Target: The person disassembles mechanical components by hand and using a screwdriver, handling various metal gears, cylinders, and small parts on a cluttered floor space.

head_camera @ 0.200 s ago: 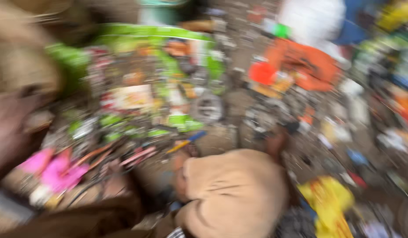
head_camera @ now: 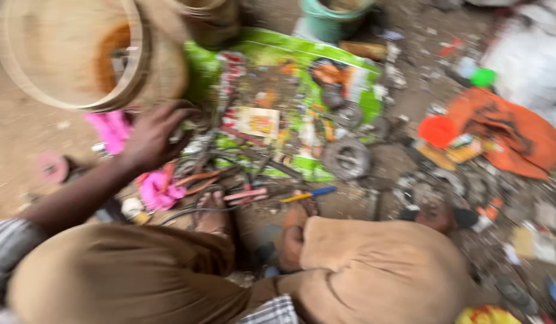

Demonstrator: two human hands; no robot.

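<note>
My left hand (head_camera: 153, 135) reaches forward from a striped sleeve, fingers spread over a heap of metal tools (head_camera: 215, 157) at the near left edge of a green printed mat (head_camera: 326, 60). It holds nothing that I can make out through the blur. A pink cloth (head_camera: 155, 189) lies just below the hand, with another pink piece (head_camera: 111, 129) to its left. Pliers with reddish handles (head_camera: 245, 194) and a blue-and-yellow screwdriver (head_camera: 308, 194) lie in front of my feet (head_camera: 293, 231). My knees in brown trousers (head_camera: 374, 270) fill the bottom. My right hand is out of sight.
A large round woven basket (head_camera: 62, 90) stands at top left and a green bucket (head_camera: 326, 24) at the top. A round metal gear part (head_camera: 347, 159) lies on the mat. An orange cloth (head_camera: 506, 129), a red lid (head_camera: 437, 129) and scattered scrap cover the dirt on the right.
The view has swung so the basket now shows at top left. My left hand has moved from the left edge forward onto the heap of tools.
</note>
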